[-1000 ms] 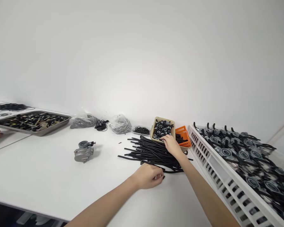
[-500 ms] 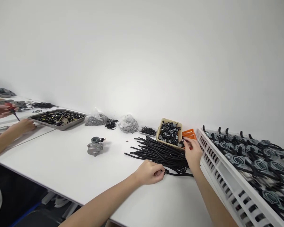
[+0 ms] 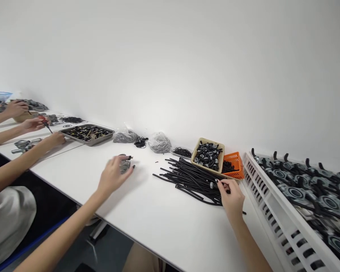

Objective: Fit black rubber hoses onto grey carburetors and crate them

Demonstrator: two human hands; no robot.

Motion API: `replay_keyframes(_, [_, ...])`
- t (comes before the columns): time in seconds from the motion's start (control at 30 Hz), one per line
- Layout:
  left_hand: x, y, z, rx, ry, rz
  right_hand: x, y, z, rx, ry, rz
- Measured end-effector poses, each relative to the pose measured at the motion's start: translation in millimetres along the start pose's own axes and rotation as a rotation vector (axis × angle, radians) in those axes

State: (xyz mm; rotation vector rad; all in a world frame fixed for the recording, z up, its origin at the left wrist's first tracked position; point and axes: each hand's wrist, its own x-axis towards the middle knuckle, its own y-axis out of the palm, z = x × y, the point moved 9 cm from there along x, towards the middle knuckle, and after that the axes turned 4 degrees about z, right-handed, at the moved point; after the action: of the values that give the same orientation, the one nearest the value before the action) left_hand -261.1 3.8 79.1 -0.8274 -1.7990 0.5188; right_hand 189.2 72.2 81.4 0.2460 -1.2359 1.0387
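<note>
My left hand (image 3: 113,174) is at a grey metal carburetor (image 3: 125,166) on the white table, thumb and fingers apart around it. The fingers partly cover the casting; a small black fitting with a brassy tip sticks out on its right. In my right hand (image 3: 231,192), thumb and fingertips pinch a small black cap with a silver ring (image 3: 212,185), mostly covered by the fingers. This hand is over the right end of a pile of black tubes (image 3: 187,177). Behind the pile, a cream basket (image 3: 195,163) holds several similar black-and-silver caps.
An orange basket (image 3: 238,174) with black pieces adjoins the cream one. At right stands a white slatted crate (image 3: 260,190) full of carburetors. Along the wall are clear bags (image 3: 159,142) and a metal tray (image 3: 95,141) of small parts. Co-workers' hands (image 3: 35,124), one with a red-handled screwdriver (image 3: 45,121), are at left.
My left hand has moved left from the tubes to the carburetor and spread its fingers. My right hand has come away from the cream basket with a cap. The view has shifted left.
</note>
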Motion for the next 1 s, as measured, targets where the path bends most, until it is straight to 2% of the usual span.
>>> replay_keyframes(0.03, [4.5,-4.1,24.0,0.050,-0.055,-0.007,-0.5,2.8,2.7,0.012,-0.014,0.021])
replay_keyframes(0.1, [13.2,4.3,58.0,0.074,-0.136,0.086,-2.6,7.7,7.2,0.037,-0.032,0.064])
replay_keyframes(0.13, [16.2,12.0,68.0,0.072,-0.170,0.143,-4.0,9.6,8.7,0.049,-0.038,0.084])
replay_keyframes(0.2, [18.6,29.1,73.0,0.028,-0.200,0.254,-6.6,11.8,10.2,0.065,-0.045,0.112])
replay_keyframes(0.27, [17.5,38.1,64.1,-0.042,-0.195,0.306,-8.0,10.9,9.6,0.065,-0.044,0.104])
replay_keyframes(0.33, [13.5,40.6,43.9,-0.132,-0.112,0.365,-8.1,8.7,6.5,0.055,-0.025,0.077])
replay_keyframes(0.47, [-4.6,38.0,-3.2,-0.271,0.232,0.631,-7.1,12.6,2.5,0.052,0.000,0.100])
replay_keyframes(0.57, [-5.3,33.7,1.4,-0.178,0.284,0.721,-6.9,15.7,3.0,0.059,-0.004,0.123])
replay_keyframes(0.67, [4.9,31.5,19.5,-0.079,0.224,0.702,-7.1,15.5,3.8,0.056,-0.003,0.119])
replay_keyframes(0.77, [9.0,23.9,15.2,-0.061,0.208,0.569,-7.7,16.5,5.6,0.060,-0.008,0.133])
replay_keyframes(0.83, [2.1,21.8,-5.6,-0.081,0.252,0.478,-8.1,17.6,7.2,0.064,-0.015,0.141])
replay_keyframes(0.87, [-5.7,26.8,-21.4,-0.075,0.314,0.482,-8.3,18.5,8.0,0.064,-0.018,0.148])
replay_keyframes(0.93, [-24.2,43.9,-55.8,0.023,0.502,0.513,-8.6,21.1,9.4,0.061,-0.022,0.170])
replay_keyframes(1.0, [-31.3,59.0,-75.4,0.136,0.590,0.457,-8.9,23.3,10.4,0.061,-0.023,0.194])
